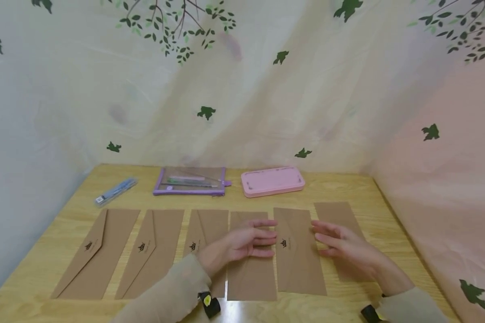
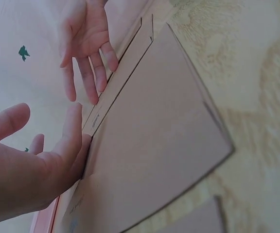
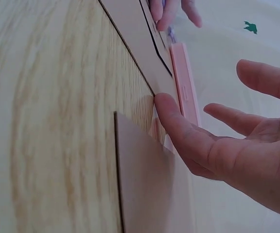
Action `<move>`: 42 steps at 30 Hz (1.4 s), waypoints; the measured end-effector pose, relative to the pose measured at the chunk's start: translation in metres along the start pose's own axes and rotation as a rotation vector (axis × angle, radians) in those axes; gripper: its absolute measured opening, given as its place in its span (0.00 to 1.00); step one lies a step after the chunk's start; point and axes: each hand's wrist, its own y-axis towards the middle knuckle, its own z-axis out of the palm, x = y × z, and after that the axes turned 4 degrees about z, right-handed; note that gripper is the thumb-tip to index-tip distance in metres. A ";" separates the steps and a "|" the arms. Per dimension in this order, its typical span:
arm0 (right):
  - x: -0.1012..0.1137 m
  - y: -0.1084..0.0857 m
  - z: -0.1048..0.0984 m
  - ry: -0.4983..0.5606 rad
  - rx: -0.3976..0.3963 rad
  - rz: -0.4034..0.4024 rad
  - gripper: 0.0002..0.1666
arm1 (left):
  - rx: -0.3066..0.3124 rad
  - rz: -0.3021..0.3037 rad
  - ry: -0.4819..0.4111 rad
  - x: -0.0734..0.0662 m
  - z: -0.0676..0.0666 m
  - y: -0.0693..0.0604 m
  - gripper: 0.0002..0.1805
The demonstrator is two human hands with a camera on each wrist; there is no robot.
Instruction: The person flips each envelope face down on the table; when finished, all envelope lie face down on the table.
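Several brown kraft-paper envelopes stand in a row across the wooden table. One envelope (image 1: 299,264), with a small black crown print, lies between my two hands. My left hand (image 1: 246,240) reaches over the neighbouring envelope (image 1: 250,278), its straight fingertips at the crown-printed envelope's left edge. On the other side, my right hand (image 1: 345,246) has its fingertips at or near the right edge. It partly covers the rightmost envelope (image 1: 337,213). In the right wrist view, the right hand's fingers (image 3: 188,136) are extended, one tip at an envelope's edge. Neither hand grips anything.
Behind the row lie a blue pen pack (image 1: 116,191), a purple-edged mesh pouch (image 1: 190,190) with pens inside, and a pink pencil case (image 1: 272,181). More envelopes (image 1: 121,251) lie at the left. Leaf-patterned cloth (image 1: 242,89) hangs around the table's back and sides.
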 end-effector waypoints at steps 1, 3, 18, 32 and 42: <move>0.000 0.000 0.000 0.006 0.005 -0.001 0.41 | -0.002 0.001 -0.001 0.000 0.000 0.000 0.28; 0.000 0.001 0.001 0.019 0.013 -0.004 0.41 | -0.005 0.004 -0.001 0.001 0.000 -0.001 0.28; 0.000 0.002 -0.001 0.073 0.035 0.006 0.42 | -0.002 0.008 -0.022 0.004 -0.002 -0.002 0.28; -0.004 -0.001 -0.005 0.077 0.048 -0.005 0.41 | 0.004 0.002 -0.027 0.009 0.000 0.000 0.29; -0.004 0.001 -0.004 0.080 0.026 0.015 0.41 | 0.002 0.014 -0.016 0.005 0.001 0.000 0.29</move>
